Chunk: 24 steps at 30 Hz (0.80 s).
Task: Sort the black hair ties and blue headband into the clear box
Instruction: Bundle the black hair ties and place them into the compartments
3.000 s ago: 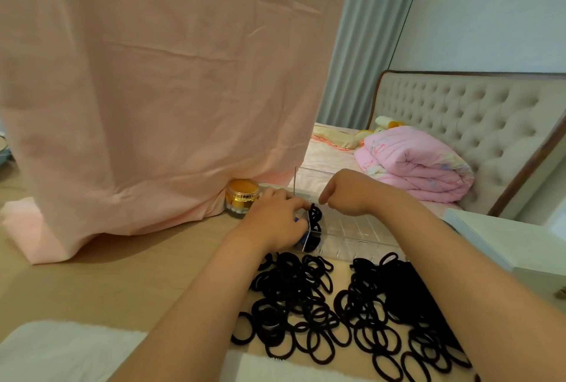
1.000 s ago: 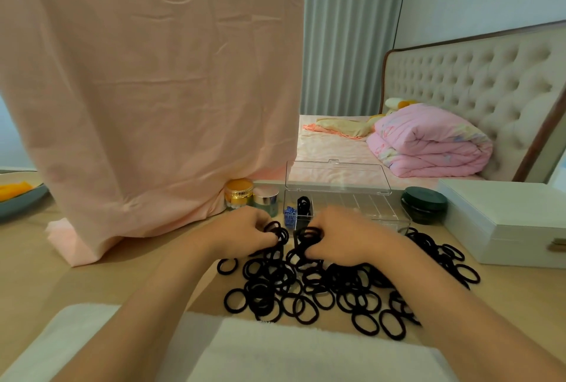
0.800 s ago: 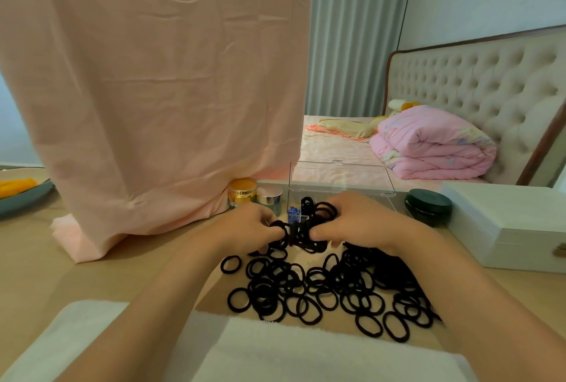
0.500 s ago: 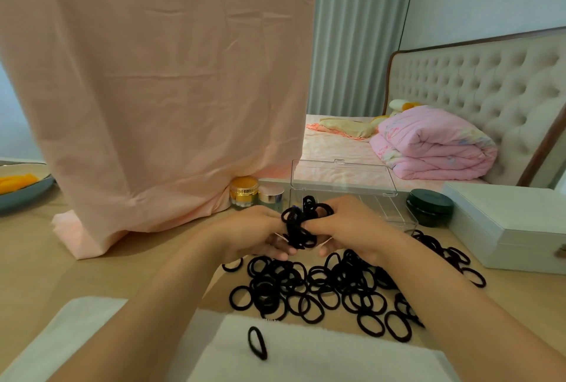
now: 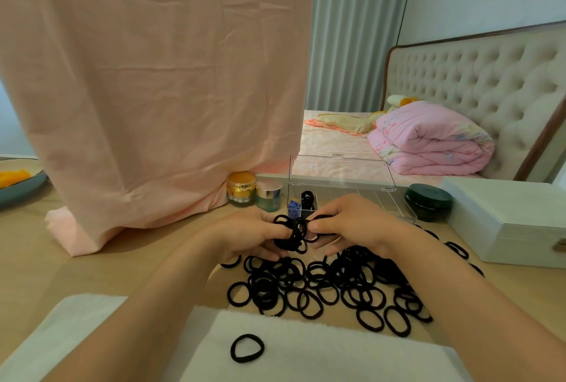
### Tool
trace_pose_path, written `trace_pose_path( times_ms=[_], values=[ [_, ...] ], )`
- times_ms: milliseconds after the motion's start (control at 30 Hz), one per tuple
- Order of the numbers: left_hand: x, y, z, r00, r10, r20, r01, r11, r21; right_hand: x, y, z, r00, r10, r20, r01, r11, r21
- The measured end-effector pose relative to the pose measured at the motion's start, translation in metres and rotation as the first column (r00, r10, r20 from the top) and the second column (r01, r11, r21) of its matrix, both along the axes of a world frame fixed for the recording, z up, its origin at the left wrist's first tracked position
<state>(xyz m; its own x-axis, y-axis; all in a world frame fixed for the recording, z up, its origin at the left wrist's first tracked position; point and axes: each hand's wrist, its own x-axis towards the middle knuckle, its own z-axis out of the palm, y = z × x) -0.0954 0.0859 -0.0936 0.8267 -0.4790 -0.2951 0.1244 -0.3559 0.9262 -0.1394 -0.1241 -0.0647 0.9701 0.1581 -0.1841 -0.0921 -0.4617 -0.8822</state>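
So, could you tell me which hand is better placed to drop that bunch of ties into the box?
Probably the right hand: it pinches the bunch and sits directly in front of the open box; the left hand is further left.

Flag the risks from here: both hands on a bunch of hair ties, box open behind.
1. The bunch of hair ties, pinched between the left hand and right hand, looks loose; some could drop, as one stray tie already lies on the white towel.
2. The compartments of the clear box look narrow; a large bunch may spill over.
3. Reaching forward, the forearms could scatter the pile.
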Motion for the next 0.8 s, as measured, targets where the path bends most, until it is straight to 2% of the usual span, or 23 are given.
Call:
trace_pose_path(
  times_ms=[133, 233, 333, 400, 533, 700, 800],
  values=[
    [-0.002, -0.002, 0.004, 0.985, 0.048, 0.167, -0.078, 0.982, 0.174, 0.0, -0.01, 0.012, 0.996, 0.047, 0.071, -0.027, 0.965, -0.262],
    [-0.006, -0.006, 0.008, 0.966, 0.037, 0.255, -0.096, 0.97, 0.223, -0.002, -0.01, 0.019, 0.994, 0.045, 0.095, -0.028, 0.985, -0.17],
    [-0.009, -0.01, 0.01, 0.966, 0.049, 0.254, -0.096, 0.98, 0.175, -0.004, 0.002, 0.018, 0.994, 0.013, 0.108, -0.018, 0.999, 0.04],
    [-0.01, -0.012, 0.009, 0.972, 0.04, 0.232, -0.071, 0.989, 0.126, -0.006, 0.012, 0.012, 0.996, 0.03, 0.079, -0.038, 0.994, 0.104],
    [-0.01, -0.008, 0.009, 0.997, -0.021, 0.069, 0.024, 0.999, -0.042, -0.005, 0.019, -0.002, 0.989, -0.052, 0.141, 0.054, 0.998, -0.013],
    [-0.009, -0.004, 0.006, 0.988, -0.103, -0.117, 0.067, 0.958, -0.278, -0.004, 0.018, -0.004, 0.981, -0.118, 0.152, 0.119, 0.993, 0.001],
    [-0.01, -0.004, 0.008, 0.987, -0.134, -0.093, 0.103, 0.953, -0.286, -0.002, 0.019, -0.004, 0.981, -0.134, 0.138, 0.137, 0.99, -0.012]
  ],
)
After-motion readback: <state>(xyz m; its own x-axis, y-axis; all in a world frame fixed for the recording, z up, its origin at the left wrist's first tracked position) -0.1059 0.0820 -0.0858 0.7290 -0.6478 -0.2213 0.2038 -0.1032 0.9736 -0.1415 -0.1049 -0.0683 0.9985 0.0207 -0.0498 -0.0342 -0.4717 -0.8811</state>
